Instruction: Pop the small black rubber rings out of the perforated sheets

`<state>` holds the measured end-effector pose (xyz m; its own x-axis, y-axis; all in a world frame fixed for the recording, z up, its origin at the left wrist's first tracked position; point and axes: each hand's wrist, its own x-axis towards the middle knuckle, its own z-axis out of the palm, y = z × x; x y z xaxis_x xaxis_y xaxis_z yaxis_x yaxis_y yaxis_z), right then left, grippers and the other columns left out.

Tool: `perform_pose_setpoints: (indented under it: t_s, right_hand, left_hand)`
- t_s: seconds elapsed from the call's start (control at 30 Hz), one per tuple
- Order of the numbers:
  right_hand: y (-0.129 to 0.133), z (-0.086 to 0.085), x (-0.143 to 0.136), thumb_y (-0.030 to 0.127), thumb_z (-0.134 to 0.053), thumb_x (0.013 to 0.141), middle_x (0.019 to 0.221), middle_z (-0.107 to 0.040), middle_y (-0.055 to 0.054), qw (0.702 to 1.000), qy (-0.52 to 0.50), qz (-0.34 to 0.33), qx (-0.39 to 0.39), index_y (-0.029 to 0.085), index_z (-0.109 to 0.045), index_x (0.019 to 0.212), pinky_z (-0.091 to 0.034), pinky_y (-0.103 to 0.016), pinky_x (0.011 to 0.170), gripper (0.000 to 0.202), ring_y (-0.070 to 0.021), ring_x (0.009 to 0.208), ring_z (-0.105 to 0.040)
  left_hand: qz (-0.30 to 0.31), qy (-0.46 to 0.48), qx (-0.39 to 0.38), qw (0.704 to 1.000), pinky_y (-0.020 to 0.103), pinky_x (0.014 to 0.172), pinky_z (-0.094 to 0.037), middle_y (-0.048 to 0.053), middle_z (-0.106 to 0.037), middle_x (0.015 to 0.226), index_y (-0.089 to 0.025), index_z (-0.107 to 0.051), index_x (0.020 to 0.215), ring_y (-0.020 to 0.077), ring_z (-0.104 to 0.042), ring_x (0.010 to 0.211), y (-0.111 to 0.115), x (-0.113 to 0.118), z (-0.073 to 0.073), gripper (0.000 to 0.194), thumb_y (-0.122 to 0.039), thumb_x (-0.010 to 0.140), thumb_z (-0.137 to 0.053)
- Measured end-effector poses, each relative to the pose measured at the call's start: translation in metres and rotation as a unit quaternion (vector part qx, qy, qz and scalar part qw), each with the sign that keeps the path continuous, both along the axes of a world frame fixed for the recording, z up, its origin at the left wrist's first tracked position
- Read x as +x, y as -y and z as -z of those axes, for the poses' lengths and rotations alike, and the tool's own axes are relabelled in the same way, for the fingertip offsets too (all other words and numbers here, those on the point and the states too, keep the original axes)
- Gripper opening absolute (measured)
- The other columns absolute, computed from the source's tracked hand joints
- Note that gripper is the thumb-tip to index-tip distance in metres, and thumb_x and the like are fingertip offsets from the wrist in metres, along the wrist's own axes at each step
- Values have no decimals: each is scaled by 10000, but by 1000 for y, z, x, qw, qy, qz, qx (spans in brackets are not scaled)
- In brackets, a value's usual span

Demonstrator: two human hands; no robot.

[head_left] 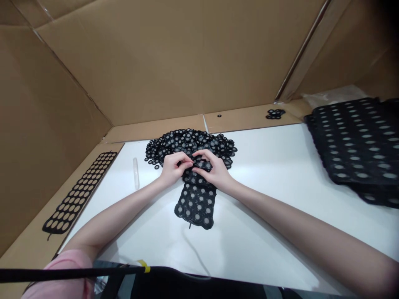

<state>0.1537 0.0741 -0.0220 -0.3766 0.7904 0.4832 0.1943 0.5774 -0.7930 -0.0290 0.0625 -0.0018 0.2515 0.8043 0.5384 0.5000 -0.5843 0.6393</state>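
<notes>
A black rubbery sheet [196, 201] with rows of round, pale-centred rings lies in front of me, its far end lifted between my hands. My left hand [173, 167] pinches thumb and forefinger together at that raised end. From the other side, my right hand [217, 171] curves its thumb and fingers around the same part, the tips almost meeting the left ones. Just beyond the hands is a heap of loose black rings [187, 139], which blends with the sheet's far end. Whether a single ring sits between the fingertips is too small to tell.
A stack of larger black ringed sheets [358, 145] lies at the right. On the left edge rests a sheet with open holes [81, 191]. A clear white tube [136, 173] lies left of the heap. Cardboard walls [187, 58] enclose the white table [264, 232]. A small ring cluster [275, 113] sits behind.
</notes>
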Motion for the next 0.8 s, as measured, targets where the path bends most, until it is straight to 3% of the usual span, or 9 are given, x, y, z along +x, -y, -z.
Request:
perform_pose_setpoints:
  t_s: [0.13, 0.27, 0.47, 0.67, 0.8]
  right_hand:
    - [2, -3, 0, 258, -655, 778, 813, -623, 9, 1000, 4, 0, 6, 237, -531, 1101, -484, -316, 689, 346, -171, 669, -587]
    - [3, -4, 0, 240, -653, 783, 977, -653, -21, 1000, -1, -6, 14, 242, -531, 1106, -497, -338, 787, 345, -195, 806, -635]
    - [4, -3, -1, 227, -647, 793, 1088, -662, -26, 999, -1, -14, 32, 254, -556, 1078, -485, -373, 925, 300, -218, 992, -638]
    - [6, -5, 1, 213, -631, 794, 1093, -657, -23, 999, -1, -32, 26, 256, -542, 1083, -471, -368, 964, 305, -208, 985, -640]
    - [8, -7, 4, 232, -612, 792, 1075, -635, -50, 999, -6, -38, 16, 243, -482, 1175, -480, -377, 922, 404, -231, 980, -627]
  left_hand:
    - [-20, 109, -119, 987, 243, 533, -413, -8, -622, 588, -159, -683, 666, 112, -516, 536, -6, -1, -1, 138, -282, 723, -705]
    - [-36, 181, -155, 971, 224, 482, -355, -24, -580, 539, -154, -675, 634, 87, -451, 490, -12, -3, -1, 147, -287, 666, -731]
    - [-89, 256, -120, 955, 236, 505, -417, -13, -616, 594, -162, -653, 640, 95, -514, 528, -28, -12, -2, 191, -320, 663, -757]
    - [-164, 304, 27, 938, 218, 567, -459, 0, -654, 706, -156, -658, 768, 91, -569, 594, -49, -52, -29, 208, -352, 733, -719]
    - [-161, 265, -37, 950, 241, 630, -505, 70, -719, 853, -132, -701, 907, 119, -623, 661, -55, -57, -25, 302, -400, 769, -683]
